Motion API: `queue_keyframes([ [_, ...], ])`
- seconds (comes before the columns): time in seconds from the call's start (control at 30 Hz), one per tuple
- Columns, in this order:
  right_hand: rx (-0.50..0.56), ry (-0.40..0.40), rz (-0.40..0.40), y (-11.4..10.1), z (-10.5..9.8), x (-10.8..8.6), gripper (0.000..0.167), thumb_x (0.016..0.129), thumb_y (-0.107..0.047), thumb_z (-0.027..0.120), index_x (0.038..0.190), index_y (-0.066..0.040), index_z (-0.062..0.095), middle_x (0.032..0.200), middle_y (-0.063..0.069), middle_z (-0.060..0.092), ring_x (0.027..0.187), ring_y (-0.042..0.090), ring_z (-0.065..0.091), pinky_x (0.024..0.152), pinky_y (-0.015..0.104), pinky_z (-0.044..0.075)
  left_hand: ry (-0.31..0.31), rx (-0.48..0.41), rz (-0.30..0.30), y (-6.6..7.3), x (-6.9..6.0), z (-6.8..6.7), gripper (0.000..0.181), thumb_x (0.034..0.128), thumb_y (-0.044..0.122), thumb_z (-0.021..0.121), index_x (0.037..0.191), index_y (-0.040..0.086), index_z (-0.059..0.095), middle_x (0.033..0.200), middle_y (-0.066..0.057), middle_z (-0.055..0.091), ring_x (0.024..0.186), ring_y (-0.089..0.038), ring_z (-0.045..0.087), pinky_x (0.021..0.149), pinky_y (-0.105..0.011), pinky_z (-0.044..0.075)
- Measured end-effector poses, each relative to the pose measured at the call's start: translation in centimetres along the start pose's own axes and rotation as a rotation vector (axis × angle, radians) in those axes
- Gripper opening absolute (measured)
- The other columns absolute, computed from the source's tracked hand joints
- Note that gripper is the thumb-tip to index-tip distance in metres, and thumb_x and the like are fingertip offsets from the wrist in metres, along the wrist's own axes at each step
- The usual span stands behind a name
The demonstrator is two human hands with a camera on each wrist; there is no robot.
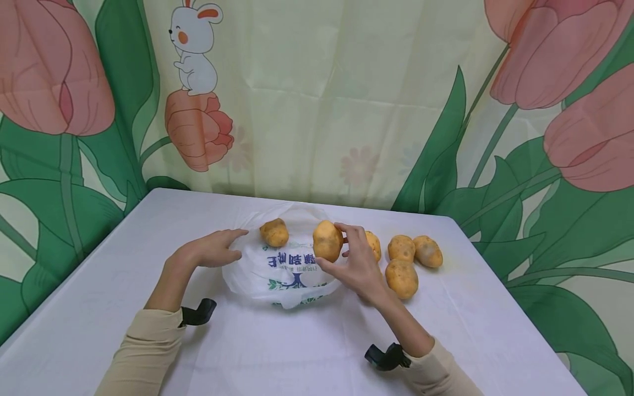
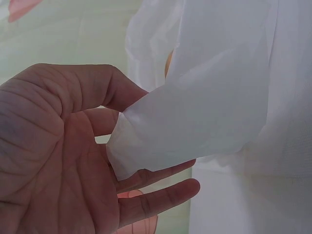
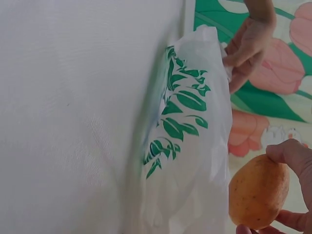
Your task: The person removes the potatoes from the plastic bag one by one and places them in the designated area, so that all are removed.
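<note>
A white plastic bag (image 1: 297,264) with blue lettering and green leaf prints lies on the table, its mouth spread. My left hand (image 1: 218,250) is at the bag's left side; in the left wrist view its thumb and fingers (image 2: 157,176) pinch the film's edge. A potato (image 1: 274,232) shows in the bag's left part. Above the bag's right side, my right hand (image 1: 359,267) holds another potato (image 1: 327,242) between thumb and fingertips. The right wrist view shows this held potato (image 3: 259,192) beside the bag's raised wall (image 3: 195,141).
Right of the bag, several potatoes (image 1: 402,279) lie grouped on the white-covered table (image 1: 277,352), one of them (image 1: 372,246) partly behind my right hand. A curtain (image 1: 317,99) printed with tulips and a rabbit hangs behind the table's far edge.
</note>
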State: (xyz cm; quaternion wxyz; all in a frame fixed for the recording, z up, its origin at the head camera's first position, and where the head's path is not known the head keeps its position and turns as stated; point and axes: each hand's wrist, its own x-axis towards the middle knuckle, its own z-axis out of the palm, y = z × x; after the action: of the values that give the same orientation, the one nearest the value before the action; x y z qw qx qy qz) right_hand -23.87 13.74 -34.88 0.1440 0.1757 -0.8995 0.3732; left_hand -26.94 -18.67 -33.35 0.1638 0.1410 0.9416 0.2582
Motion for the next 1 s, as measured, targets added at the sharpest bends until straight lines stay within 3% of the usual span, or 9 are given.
queue_keyframes([
  [0.3,-0.013,0.05,-0.004,1.2,-1.2,-0.5,0.083,0.079,-0.031,0.088,0.148,-0.009,0.047,0.139,0.015,0.048,0.113,0.026,0.058,0.085,0.044,0.056,-0.001,0.007,0.0,-0.2,0.1,0.0,0.065,0.1,0.018,0.055,0.158,-0.002,0.031,0.16,-0.031,0.03,0.148,-0.05,0.029,0.117,-0.064,0.03],
  [0.63,-0.032,0.069,0.049,2.8,-2.9,-1.1,0.083,0.08,-0.028,0.087,0.148,-0.006,0.045,0.137,0.017,0.046,0.111,0.03,0.056,0.086,0.049,0.058,-0.001,0.005,-0.001,-0.1,0.4,0.1,0.066,0.1003,0.017,0.054,0.158,-0.002,0.03,0.161,-0.031,0.029,0.148,-0.05,0.029,0.117,-0.064,0.03],
  [1.0,-0.073,0.103,0.092,4.1,-5.0,-1.8,0.083,0.081,-0.031,0.086,0.148,-0.007,0.044,0.138,0.015,0.047,0.112,0.027,0.057,0.084,0.043,0.054,0.001,0.013,0.008,0.0,0.0,0.0,0.065,0.1001,0.017,0.055,0.158,-0.002,0.031,0.16,-0.031,0.03,0.147,-0.05,0.029,0.117,-0.063,0.031],
])
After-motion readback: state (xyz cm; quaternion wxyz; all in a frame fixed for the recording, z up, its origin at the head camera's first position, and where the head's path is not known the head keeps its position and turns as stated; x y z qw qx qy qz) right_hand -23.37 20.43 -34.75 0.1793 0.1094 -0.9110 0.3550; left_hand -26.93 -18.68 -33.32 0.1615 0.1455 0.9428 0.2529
